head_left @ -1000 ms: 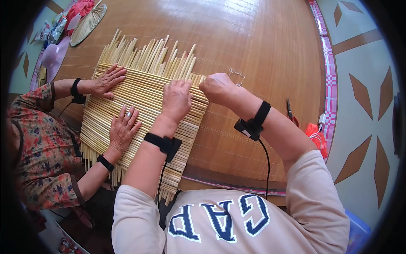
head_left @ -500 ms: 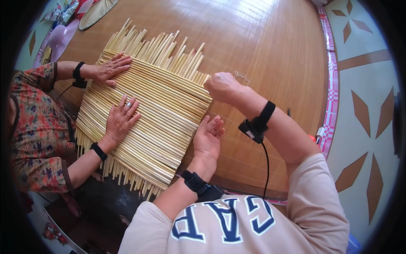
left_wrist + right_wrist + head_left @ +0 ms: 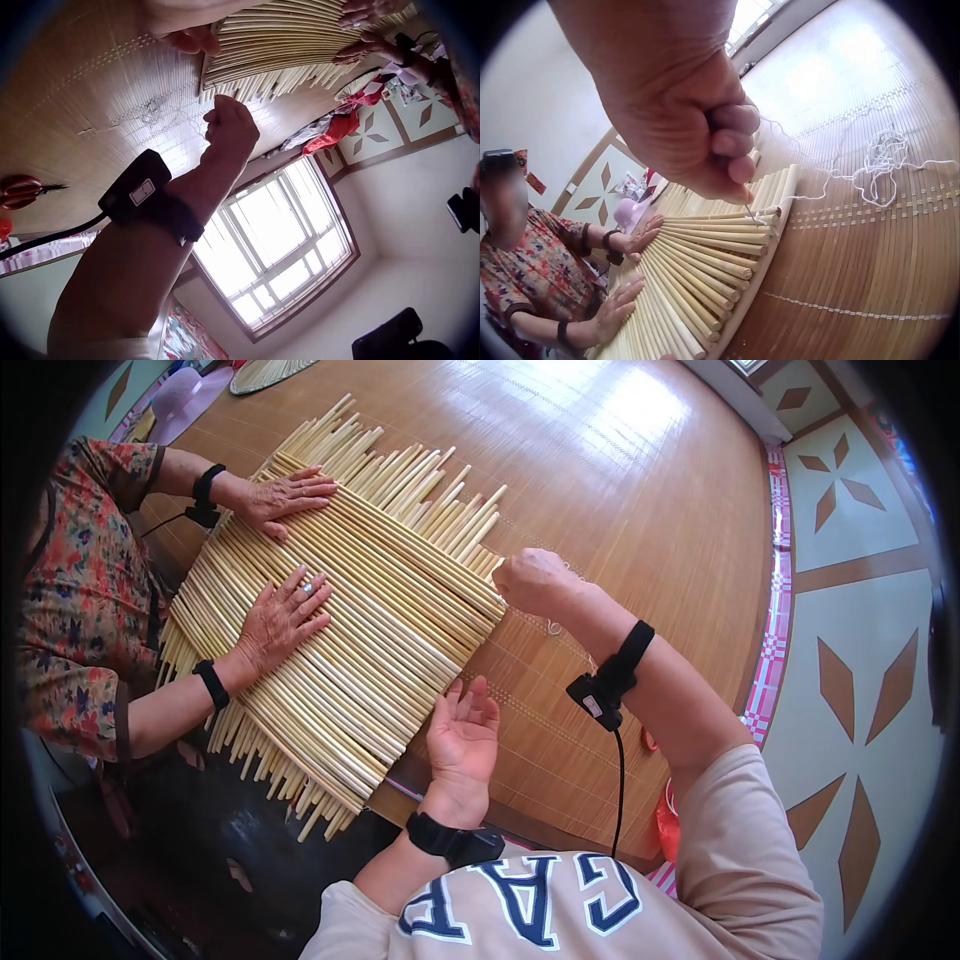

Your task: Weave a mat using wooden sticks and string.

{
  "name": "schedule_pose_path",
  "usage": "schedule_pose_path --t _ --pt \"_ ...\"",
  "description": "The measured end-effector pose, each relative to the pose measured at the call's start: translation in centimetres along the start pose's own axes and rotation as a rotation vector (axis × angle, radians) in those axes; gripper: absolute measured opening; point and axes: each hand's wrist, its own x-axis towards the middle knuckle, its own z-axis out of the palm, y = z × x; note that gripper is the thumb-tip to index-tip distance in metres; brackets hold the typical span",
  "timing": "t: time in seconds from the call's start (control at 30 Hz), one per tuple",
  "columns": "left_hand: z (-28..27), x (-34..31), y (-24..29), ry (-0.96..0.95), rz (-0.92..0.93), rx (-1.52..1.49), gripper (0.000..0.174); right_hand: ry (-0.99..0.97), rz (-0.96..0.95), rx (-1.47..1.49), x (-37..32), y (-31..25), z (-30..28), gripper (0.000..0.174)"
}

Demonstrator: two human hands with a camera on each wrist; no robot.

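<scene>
A panel of pale sticks point(image 3: 330, 600) lies on the table, with a second layer of sticks crossing it underneath. At its right corner my right hand point(image 3: 538, 582), fingers curled, pinches a thin needle point(image 3: 754, 215) by the white thread at the stick ends. My left hand point(image 3: 465, 742) is beside the panel's lower right edge, palm up with fingers loosely bent and nothing seen in it; in the left wrist view my left hand point(image 3: 191, 22) is partly cut off. Another person's two hands point(image 3: 285, 498) rest flat on the sticks.
Loose white thread point(image 3: 885, 161) lies tangled on the slatted mat beyond the corner. Red-handled scissors point(image 3: 22, 192) lie on the mat. A pink hat point(image 3: 178, 398) and a woven fan point(image 3: 265, 372) stand at the far left.
My left hand has left the top of the sticks, moving down beside the panel's edge and turning palm up. My right hand stays at the corner. The head view has turned.
</scene>
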Motion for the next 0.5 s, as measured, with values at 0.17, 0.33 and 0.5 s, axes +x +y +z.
schedule_pose_path --t 0.17,0.33,0.5 --pt "0.0 -0.3 -0.1 -0.052 -0.024 -0.01 0.041 0.028 -0.043 -0.006 0.2 0.5 0.6 0.016" --pt "0.3 0.0 -0.8 -0.163 -0.118 -0.081 0.037 0.042 -0.039 0.001 0.0 0.3 0.2 0.016" --pt "0.5 0.1 -0.4 -0.164 -0.127 -0.124 0.037 -0.041 -0.018 -0.043 0.2 -0.4 -0.6 0.013"
